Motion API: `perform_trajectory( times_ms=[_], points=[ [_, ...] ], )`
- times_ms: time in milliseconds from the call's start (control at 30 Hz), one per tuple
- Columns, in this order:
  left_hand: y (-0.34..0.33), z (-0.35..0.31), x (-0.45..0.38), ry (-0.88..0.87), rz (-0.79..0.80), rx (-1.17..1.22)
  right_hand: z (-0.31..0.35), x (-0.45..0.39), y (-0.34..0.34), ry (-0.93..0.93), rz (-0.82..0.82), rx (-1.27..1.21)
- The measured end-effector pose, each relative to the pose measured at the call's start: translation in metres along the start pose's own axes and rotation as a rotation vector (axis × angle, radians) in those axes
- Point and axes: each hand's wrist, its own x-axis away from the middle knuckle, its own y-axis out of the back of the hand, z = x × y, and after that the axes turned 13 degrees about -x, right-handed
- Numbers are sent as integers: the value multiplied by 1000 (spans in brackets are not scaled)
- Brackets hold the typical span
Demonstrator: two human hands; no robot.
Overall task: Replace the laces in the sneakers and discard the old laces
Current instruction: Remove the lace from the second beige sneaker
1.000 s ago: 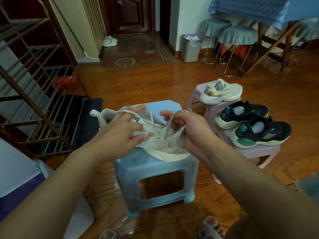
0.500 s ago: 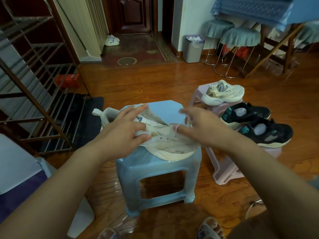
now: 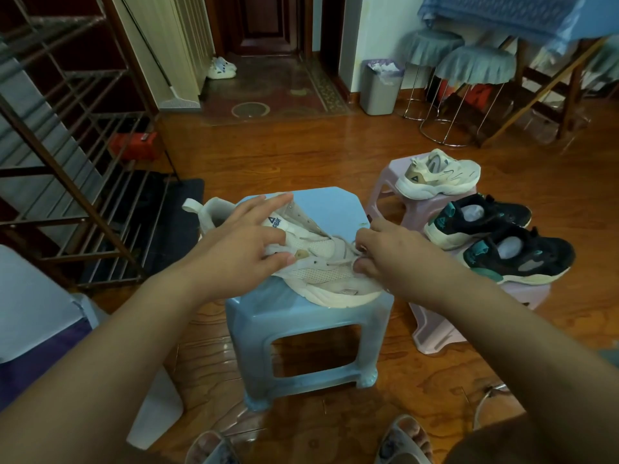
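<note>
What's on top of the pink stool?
On the pink stool: a cream sneaker at the far end, two black-and-teal sneakers nearer. They cover most of its top, so anything beneath them can't be seen.

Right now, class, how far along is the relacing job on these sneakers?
Done: nothing clearly finished. In hand: the left hand holds the white sneaker on the blue stool while the right hand pinches its lace near the toe. Left: the other white sneaker, the black sneakers, and binning old laces in the bin.
</note>
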Motion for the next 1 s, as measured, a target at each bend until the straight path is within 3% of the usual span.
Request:
perform_trajectory(
  times_ms=[133,300,400,567,633,700,733,800,833,900,1000],
  points=[
    [0,-1,0,1,-9,-1,-15,3,3,25,-72,-104],
    [-5,-4,0,29,-50,-23,-70,32,37,-385,-252,-151],
    [-12,-8,-5,78,-119,-26,-81,42,44,-461,-337,-296],
    [-13,-26,-14,160,-257,-39,-18,17,41,-280,-452,-645],
    [-3,-38,-6,128,-480,-4,12,14,45,-168,-399,-742],
    [22,-48,8,145,-659,310,45,15,57,-32,-271,-869],
    [41,-50,17,176,-614,588,63,15,64,43,-201,-910],
    [70,-44,40,182,-305,1140,104,8,72,186,-103,-928],
    [78,-36,55,184,-139,1291,125,1,73,241,-77,-940],
    [83,-16,95,171,75,1431,169,-16,64,308,-46,-934],
    [73,27,155,338,60,1397,229,-39,35,362,43,-920]
  ],
)
